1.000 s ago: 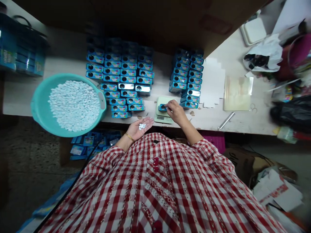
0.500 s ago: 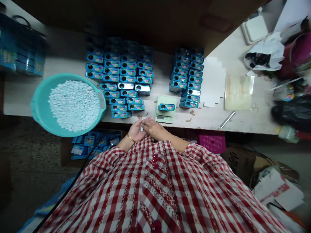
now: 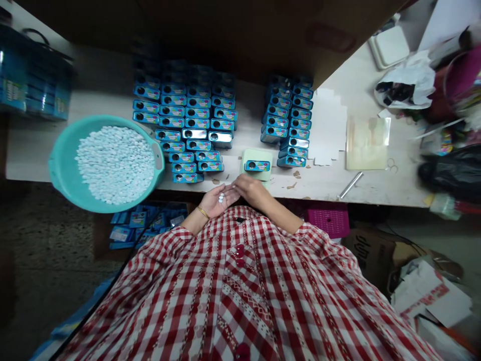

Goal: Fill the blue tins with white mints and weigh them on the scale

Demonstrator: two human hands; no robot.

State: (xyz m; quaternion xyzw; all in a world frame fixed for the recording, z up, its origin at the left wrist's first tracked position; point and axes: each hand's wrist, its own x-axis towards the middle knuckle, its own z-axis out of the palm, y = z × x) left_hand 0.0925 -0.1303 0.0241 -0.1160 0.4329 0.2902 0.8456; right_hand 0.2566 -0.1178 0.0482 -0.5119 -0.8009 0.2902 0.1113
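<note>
My left hand lies palm up at the table's front edge, fingers stretched out, with a few small white candies resting in it. Just over its fingertips is my right hand, back upward, fingers bent and pressed together; whatever they hold is hidden. Beyond it, a blue tin with a round hole in its top stands on a pale green kitchen scale, whose front the right hand partly covers. To the left, a turquoise basin contains a heap of the same white candies.
Rows of blue tins stand behind my left hand, and more blue tins stand right of the scale. White sheets, a clear plastic sheet and a metal tube lie farther right. A cardboard box overhangs the back.
My right hand has moved up and right, off the left palm toward the scale. The candies in my left palm now show more fully.
</note>
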